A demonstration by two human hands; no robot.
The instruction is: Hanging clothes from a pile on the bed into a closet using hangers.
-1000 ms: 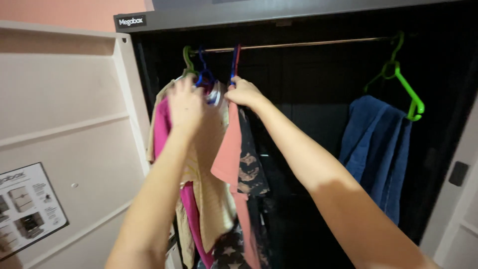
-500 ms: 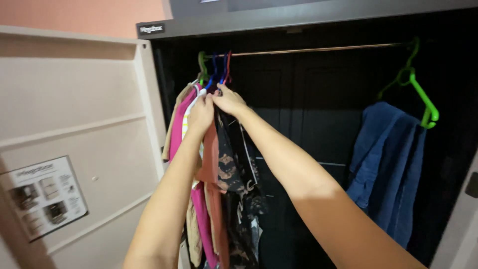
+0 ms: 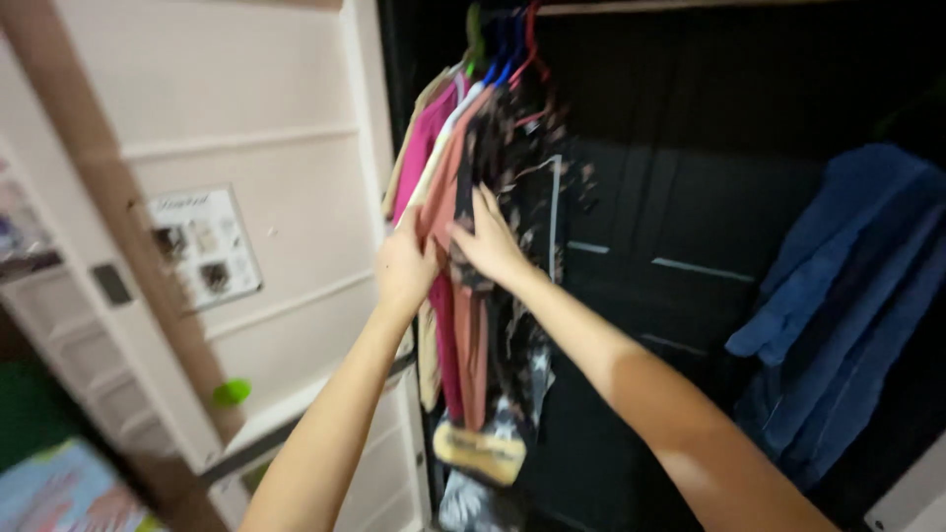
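Pressing: left hand point(image 3: 404, 268) and right hand point(image 3: 490, 243), fingers flat, gripping nothing, on salmon shirt point(image 3: 455, 187).
Label point(image 3: 205, 245): white rectangle on beige door point(image 3: 286, 99).

1. Hanging clothes: soft matt cloth, a salmon shirt point(image 3: 463, 325), a pink garment point(image 3: 419, 158) and a dark patterned top point(image 3: 512, 148).
2. Blue garment point(image 3: 838, 296): thick matt cloth.
3. Wardrobe door point(image 3: 236, 118): smooth, matt cream plastic.
4. Hangers point(image 3: 507, 49): glossy coloured plastic.
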